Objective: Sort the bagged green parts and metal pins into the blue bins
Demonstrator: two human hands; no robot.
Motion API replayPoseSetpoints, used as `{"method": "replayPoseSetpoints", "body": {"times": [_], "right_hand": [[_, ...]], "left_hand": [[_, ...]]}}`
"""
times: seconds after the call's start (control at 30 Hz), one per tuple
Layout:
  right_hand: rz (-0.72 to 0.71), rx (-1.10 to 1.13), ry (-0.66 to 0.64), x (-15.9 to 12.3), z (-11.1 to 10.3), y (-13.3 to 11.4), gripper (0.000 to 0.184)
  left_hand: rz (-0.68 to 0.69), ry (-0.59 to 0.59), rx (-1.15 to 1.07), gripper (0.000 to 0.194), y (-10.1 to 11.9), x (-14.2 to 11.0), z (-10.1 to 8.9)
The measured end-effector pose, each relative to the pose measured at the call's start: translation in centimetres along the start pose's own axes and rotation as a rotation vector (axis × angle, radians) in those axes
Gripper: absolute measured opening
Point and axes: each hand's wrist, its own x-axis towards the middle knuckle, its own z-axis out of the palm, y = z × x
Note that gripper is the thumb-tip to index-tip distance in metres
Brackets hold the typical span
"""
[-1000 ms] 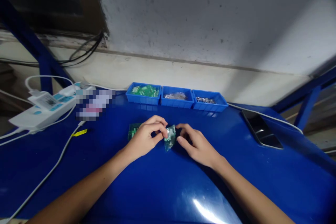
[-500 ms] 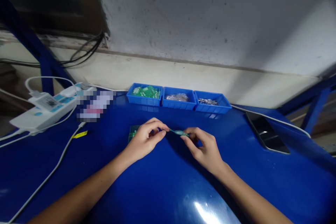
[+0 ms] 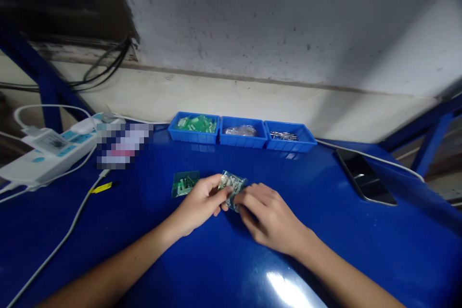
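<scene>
A small clear plastic bag (image 3: 233, 182) of pale and metallic small parts hangs between my hands above the blue table. My left hand (image 3: 204, 200) pinches its left side, thumb on top. With bent fingers, my right hand (image 3: 265, 214) grips its lower right edge; the fingertips partly cover the bag. Just left of my left hand, a second small bag (image 3: 185, 184) lies flat on the table, with green and metallic pieces inside.
Three blue bins stand along the wall: one with green packets (image 3: 197, 123), one with clear plastic bags (image 3: 240, 130), one with metal screws or pins (image 3: 284, 135). A phone (image 3: 364, 176) lies right. A power strip (image 3: 54, 154) and white cable (image 3: 77, 224) occupy the left.
The bag between my hands has turned from edge-on to face-up, showing its contents. My right hand has moved left and closer to my left hand. The view has shifted slightly.
</scene>
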Motion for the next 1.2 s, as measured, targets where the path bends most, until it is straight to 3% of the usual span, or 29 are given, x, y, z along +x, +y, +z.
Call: {"method": "replayPoseSetpoints", "body": {"times": [0.13, 0.23, 0.43, 0.5, 0.6, 0.77, 0.93, 1.07, 1.2], "right_hand": [[-0.045, 0.037, -0.138, 0.0, 0.1, -1.3, 0.012], [-0.001, 0.148, -0.189, 0.1, 0.2, -1.6, 0.013], [0.43, 0.61, -0.004, 0.6, 0.4, -0.2, 0.036], [0.51, 0.813, 0.022, 0.8, 0.3, 0.1, 0.042], [0.55, 0.996, 0.028, 0.9, 0.4, -0.1, 0.038], [0.559, 1.03, 0.102, 0.9, 0.7, 0.0, 0.032], [0.599, 0.802, 0.284, 0.7, 0.8, 0.8, 0.028], [0.561, 0.598, 0.311, 0.4, 1.0, 0.9, 0.025], [0.493, 0.513, 0.257, 0.3, 1.1, 0.3, 0.021]], "left_hand": [[0.025, 0.138, 0.061, 0.026, -0.4, 0.2, 0.1], [0.087, 0.187, 0.13, 0.02, -0.6, 0.3, -0.2], [0.455, 0.142, 0.409, 0.017, 0.1, -0.2, -0.5], [0.522, 0.132, 0.48, 0.021, 0.3, -0.5, -0.5], [0.563, 0.14, 0.547, 0.03, 0.3, -0.6, -0.5], [0.524, 0.19, 0.471, 0.027, 0.1, -0.4, -0.6], [0.311, 0.254, 0.137, 0.025, 0.0, 0.1, -0.6], [0.121, 0.155, -0.011, 0.03, 0.4, -0.1, -0.5], [0.132, 0.025, -0.068, 0.037, 0.5, -0.4, -0.1]]}}
